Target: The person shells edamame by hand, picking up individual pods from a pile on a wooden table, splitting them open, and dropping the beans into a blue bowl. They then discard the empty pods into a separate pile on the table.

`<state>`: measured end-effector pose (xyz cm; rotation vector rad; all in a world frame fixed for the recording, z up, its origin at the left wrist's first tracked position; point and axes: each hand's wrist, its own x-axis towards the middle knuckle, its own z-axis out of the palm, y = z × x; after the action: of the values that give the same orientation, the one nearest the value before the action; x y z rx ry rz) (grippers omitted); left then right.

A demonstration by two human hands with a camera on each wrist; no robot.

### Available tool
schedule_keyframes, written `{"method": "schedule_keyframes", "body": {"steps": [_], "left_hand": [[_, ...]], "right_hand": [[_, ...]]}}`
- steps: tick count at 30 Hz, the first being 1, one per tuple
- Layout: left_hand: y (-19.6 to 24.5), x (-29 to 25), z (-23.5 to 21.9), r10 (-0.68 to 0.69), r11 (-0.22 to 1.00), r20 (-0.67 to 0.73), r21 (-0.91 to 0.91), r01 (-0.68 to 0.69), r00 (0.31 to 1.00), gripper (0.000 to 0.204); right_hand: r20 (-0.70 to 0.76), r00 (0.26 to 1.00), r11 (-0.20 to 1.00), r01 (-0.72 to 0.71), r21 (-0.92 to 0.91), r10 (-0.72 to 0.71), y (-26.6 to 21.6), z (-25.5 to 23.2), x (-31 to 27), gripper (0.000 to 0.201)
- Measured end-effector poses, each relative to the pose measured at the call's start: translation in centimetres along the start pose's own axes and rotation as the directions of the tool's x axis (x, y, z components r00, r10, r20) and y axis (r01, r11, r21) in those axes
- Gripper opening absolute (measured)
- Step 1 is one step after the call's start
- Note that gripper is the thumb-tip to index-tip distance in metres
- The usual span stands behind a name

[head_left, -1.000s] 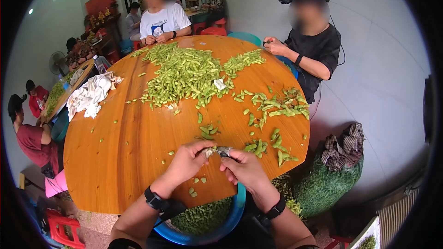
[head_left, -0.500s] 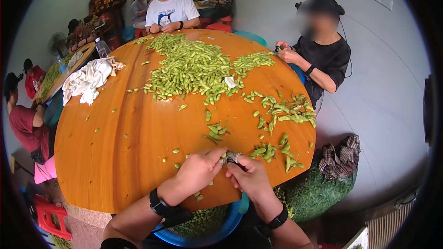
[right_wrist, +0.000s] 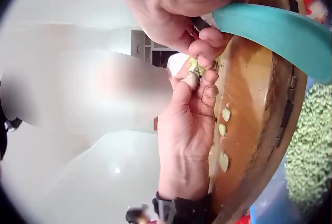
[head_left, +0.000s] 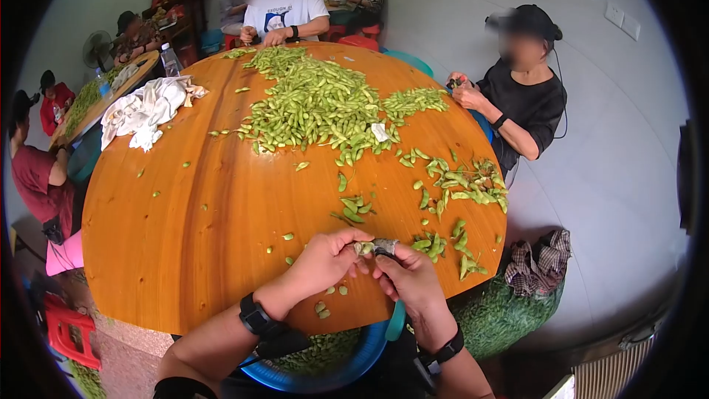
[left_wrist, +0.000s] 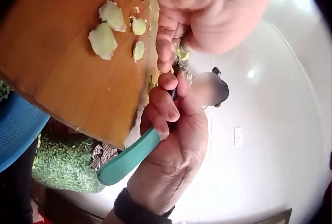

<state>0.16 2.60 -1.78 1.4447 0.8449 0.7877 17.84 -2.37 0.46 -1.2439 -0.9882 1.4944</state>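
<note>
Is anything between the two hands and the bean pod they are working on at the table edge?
Nothing visible. The left hand and right hand both already pinch the bean pod directly, above the table edge; the right hand also grips a teal-handled tool.

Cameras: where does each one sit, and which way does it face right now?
Head: worn on the head, looking forward and down over the round table; shows both forearms, the left hand and right hand pinching a bean pod.
Left wrist: under the left hand, facing the right hand gripping a teal handle.
Right wrist: under the right hand, facing the left hand.
Shared: both wrist views show the teal handle and table edge.
</note>
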Motion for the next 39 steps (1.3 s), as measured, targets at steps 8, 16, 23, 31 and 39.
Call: {"method": "schedule_keyframes", "body": {"steps": [8, 16, 23, 31, 39], "left_hand": [[0.8, -0.5, 1.2, 0.203, 0.914, -0.099, 0.377, -0.152, 0.974, 0.024], [2.7, -2.2, 1.9, 0.262, 0.691, -0.012, 0.7, -0.179, 0.965, 0.034], [4.7, -4.4, -3.7, 0.163, 0.348, -0.027, 0.937, -0.032, 0.986, 0.026], [0.8, -6.2, -10.3, 0.189, 0.818, 0.056, 0.543, -0.188, 0.98, 0.035], [1.0, -5.8, -3.9, 0.216, 0.803, 0.308, 0.484, -0.348, 0.927, 0.055]], "right_hand": [[-0.04, 0.95, 0.903, 0.282, -0.323, -0.311, 1.0, 0.9, -0.2, 0.006], [-0.11, 0.913, 0.848, 0.313, -0.428, -0.393, 1.3, -0.1, -0.4, 0.013], [-0.098, 0.799, 0.514, 0.283, -0.81, -0.594, -0.2, -5.5, -1.9, 0.011], [-0.095, 0.87, 0.661, 0.293, -0.691, -0.484, 1.2, -6.5, -1.4, 0.011], [-0.126, 0.874, 0.74, 0.311, -0.596, -0.469, 2.0, -7.1, -1.2, 0.012]]}}
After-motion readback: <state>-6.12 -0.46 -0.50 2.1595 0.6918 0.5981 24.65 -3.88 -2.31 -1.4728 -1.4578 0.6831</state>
